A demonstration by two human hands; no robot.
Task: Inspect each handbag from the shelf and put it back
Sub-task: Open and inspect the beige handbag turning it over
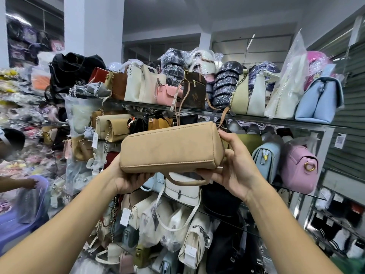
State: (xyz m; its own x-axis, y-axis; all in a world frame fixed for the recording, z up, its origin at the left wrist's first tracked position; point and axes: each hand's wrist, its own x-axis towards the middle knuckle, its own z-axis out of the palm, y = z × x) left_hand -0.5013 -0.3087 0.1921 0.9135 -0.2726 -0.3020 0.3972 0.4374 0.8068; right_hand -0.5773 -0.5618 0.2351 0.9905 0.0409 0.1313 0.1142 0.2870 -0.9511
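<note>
Up in front of the packed shelves (276, 120), the tan handbag (171, 149) is held in mid-air with its flat base turned toward the camera, clear of the shelf and everything on it. Left hand (128, 179) cups the near-left bottom corner from underneath, fingers (145, 176) curled onto the lower edge. Right hand (237, 167) clamps the right end, thumb on top, fingers wrapped under, so both are closed on the bag. Its short handle (187, 180) droops below and the long strap (179, 103) loops up behind. Both forearms reach up and forward, wrists bent back. Looks light and probably empty, semi-stiff faux leather that holds its boxy shape, not slippery. I'd say gripping the ends like this is the way to go, and the dangling straps could snag neighbours when it goes back.
</note>
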